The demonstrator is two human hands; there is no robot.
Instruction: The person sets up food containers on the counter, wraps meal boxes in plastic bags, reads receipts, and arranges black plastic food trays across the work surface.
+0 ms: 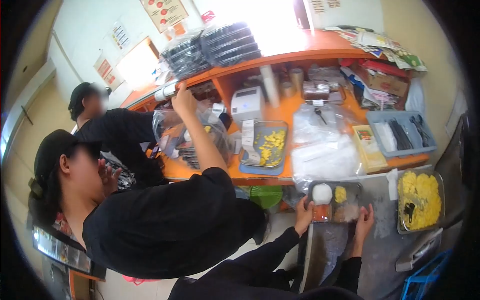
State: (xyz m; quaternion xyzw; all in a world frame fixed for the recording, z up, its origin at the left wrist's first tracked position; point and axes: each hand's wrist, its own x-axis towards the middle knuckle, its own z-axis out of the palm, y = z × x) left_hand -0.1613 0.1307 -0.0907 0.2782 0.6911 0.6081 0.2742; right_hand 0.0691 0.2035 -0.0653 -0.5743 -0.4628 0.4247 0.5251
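A black meal tray (354, 192) lies near the edge of the metal counter, with a white mound of what looks like rice, some yellow food and an orange portion in its compartments. One front compartment looks covered by something clear that I cannot make out. My left hand (303, 216) grips the tray's left side, thumb near the rim. At its right front corner is my right hand (365, 223), fingers apart and touching or very close to the rim. To the right stands a metal pan of yellow food (422, 200) with a dark utensil in it.
Two people in black caps stand at the left; one person's raised hand (184, 102) holds a white cylindrical thing. On the orange shelf are clear plastic bags (320, 155), a white printer (247, 105), another pan (270, 145) and a blue basket (402, 132). Stacked black containers (230, 45) stand above.
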